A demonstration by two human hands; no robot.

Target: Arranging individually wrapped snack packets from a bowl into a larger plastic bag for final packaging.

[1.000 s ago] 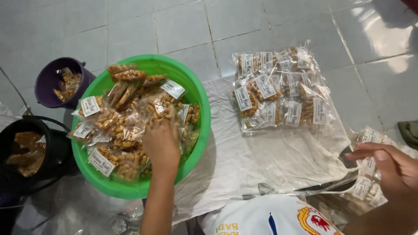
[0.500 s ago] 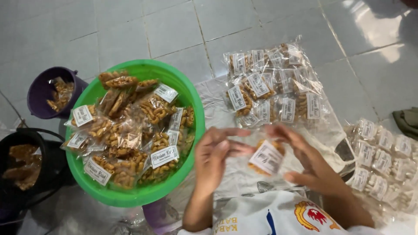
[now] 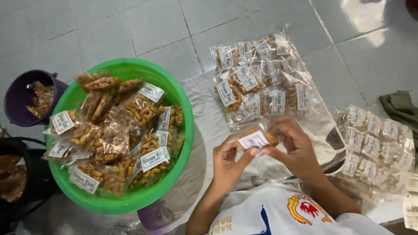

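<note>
The left hand and the right hand are pinching one small labelled snack packet between thumbs and fingertips, holding it up over the near edge of the pale cloth; I would say it is going best with the label kept flat and the grip light, so the fried pieces inside are not getting crushed. Beyond them, the green basin is sitting heaped with packets at the cloth's left edge, and a flat stack of packets is lying at its far edge
</note>
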